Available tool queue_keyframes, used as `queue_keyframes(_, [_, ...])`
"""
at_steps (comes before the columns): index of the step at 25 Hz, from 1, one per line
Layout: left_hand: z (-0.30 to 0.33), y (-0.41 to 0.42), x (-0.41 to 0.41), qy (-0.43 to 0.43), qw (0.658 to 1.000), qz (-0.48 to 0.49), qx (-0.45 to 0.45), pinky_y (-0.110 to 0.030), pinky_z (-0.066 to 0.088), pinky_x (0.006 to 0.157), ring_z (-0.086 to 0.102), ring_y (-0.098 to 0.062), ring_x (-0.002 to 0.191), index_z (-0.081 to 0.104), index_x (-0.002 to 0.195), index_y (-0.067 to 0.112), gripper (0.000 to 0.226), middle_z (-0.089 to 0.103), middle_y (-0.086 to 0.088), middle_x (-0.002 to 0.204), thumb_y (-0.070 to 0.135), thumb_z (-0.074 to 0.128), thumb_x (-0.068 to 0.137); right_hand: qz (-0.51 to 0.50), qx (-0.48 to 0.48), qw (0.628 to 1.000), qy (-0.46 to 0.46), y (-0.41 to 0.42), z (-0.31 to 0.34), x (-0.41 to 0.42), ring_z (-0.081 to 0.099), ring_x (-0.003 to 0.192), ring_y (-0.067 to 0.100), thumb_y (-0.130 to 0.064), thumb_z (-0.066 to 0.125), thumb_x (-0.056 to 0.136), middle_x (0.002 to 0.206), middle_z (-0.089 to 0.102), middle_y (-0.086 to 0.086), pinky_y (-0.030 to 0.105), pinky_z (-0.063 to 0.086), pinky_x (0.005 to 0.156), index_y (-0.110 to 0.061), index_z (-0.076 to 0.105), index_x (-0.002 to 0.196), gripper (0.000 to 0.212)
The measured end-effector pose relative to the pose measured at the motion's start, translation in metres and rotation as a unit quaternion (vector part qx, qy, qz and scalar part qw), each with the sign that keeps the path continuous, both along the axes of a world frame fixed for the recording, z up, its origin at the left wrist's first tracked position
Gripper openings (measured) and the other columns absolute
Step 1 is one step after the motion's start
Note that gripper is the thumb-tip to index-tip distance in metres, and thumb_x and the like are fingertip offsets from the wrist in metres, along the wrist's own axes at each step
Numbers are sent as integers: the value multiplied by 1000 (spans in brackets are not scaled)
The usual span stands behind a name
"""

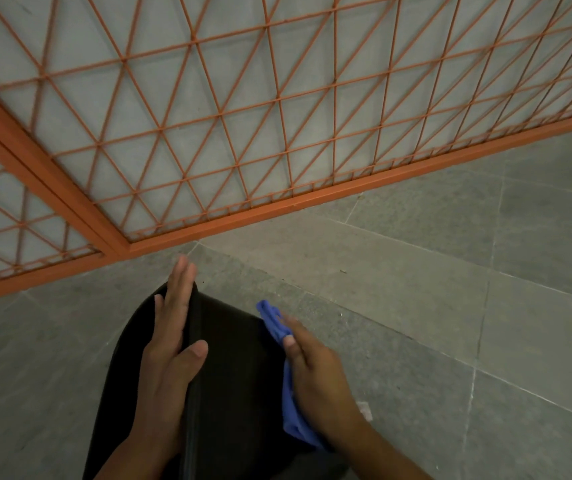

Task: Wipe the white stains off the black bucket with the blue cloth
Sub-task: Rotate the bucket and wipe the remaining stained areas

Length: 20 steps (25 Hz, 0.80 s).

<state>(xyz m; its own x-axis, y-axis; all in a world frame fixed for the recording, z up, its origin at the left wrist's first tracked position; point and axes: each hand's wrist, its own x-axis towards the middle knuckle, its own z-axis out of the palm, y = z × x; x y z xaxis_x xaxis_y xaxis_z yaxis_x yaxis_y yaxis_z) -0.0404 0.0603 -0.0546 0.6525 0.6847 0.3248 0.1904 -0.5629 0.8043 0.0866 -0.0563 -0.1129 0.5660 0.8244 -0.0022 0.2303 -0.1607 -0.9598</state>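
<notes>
Because the black bucket (232, 368) lay on the grey tiled floor (450, 306) below an orange metal grille (243, 116), it looked likely to roll, so bracing it along the rim seemed wise. The left hand (170, 344) lay flat and spread against that rim, steadying rather than gripping. The right hand (315, 372) pressed the blue cloth (289, 403) against the bucket's right side, fingers closed over it. The cloth appeared soft, light and bunched; the bucket seemed stiff, smooth plastic, probably light. Its surface showed dull black, and no white stains were discernible here.
</notes>
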Motion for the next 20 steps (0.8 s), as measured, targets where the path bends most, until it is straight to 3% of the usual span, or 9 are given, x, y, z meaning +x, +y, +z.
queue_keyframes(3, [2, -9, 6, -8, 1000, -3, 8, -15, -2, 117, 16, 1, 145, 21, 141, 54, 64, 19, 27, 153, 56, 44, 80, -90, -102, 990, 28, -8, -27, 13, 51, 117, 11, -21, 39, 96, 128, 58, 0, 9, 30, 86, -21, 52, 125, 31])
queue_keyframes(6, [4, -15, 8, -18, 1000, -7, 1, -20, -1, 119, 19, 1, 145, 24, 140, 48, 67, 24, 31, 151, 39, 40, 76, -105, -138, 985, 25, -32, -26, -1, 41, 128, 13, -20, 40, 96, 136, 47, -4, 19, 28, 102, -21, 47, 130, 34])
queue_keyframes(8, [3, -10, 5, -33, 999, -8, -8, -23, -1, 120, 19, 2, 145, 25, 140, 49, 66, 23, 33, 150, 40, 40, 76, -80, -97, 992, 16, -38, -16, -12, 28, 130, 2, -19, 40, 96, 133, 36, -19, 21, 22, 109, -26, 43, 131, 36])
queue_keyframes(10, [1, -4, 3, -44, 999, 1, -14, -28, 1, 120, 19, 4, 144, 33, 140, 49, 66, 23, 32, 150, 40, 42, 75, -54, -62, 996, 24, -30, -16, -6, 27, 125, -4, -18, 41, 95, 129, 37, -20, 13, 21, 104, -24, 44, 131, 36])
queue_keyframes(12, [0, -3, 3, -56, 998, 1, -35, -27, 5, 121, 20, 4, 143, 39, 136, 52, 63, 25, 32, 149, 40, 45, 75, -65, -75, 994, 42, -18, -31, 9, 39, 122, 2, -19, 40, 96, 131, 49, -9, 9, 25, 95, -18, 48, 129, 34])
queue_keyframes(14, [1, -6, 4, -77, 996, -13, -50, -28, 9, 121, 21, 1, 144, 38, 135, 53, 61, 28, 30, 150, 44, 50, 76, -108, -133, 984, 52, -21, -43, 16, 52, 117, 15, -20, 37, 97, 124, 59, 4, 14, 33, 85, -15, 52, 125, 32])
queue_keyframes(16, [1, -9, 7, -68, 997, -25, -38, -41, 6, 122, 20, -3, 146, 32, 139, 49, 65, 28, 29, 152, 63, 52, 79, -142, -165, 974, 68, -38, -47, 8, 56, 111, 21, -19, 37, 97, 113, 64, 7, 18, 34, 77, -13, 57, 116, 29])
queue_keyframes(18, [1, -8, 8, -49, 998, -31, -20, -51, 4, 120, 18, -5, 147, 28, 142, 48, 71, 25, 30, 153, 76, 44, 79, -143, -137, 979, 55, -51, -41, -8, 47, 122, 14, -18, 41, 95, 122, 58, -3, 20, 35, 93, -16, 55, 122, 30])
queue_keyframes(20, [0, -6, 8, -44, 998, -32, -11, -53, 4, 120, 17, -5, 147, 28, 142, 48, 71, 25, 29, 153, 76, 43, 79, -114, -86, 989, 27, -45, -34, -11, 35, 125, 1, -18, 43, 95, 128, 45, -15, 17, 25, 104, -22, 49, 128, 34])
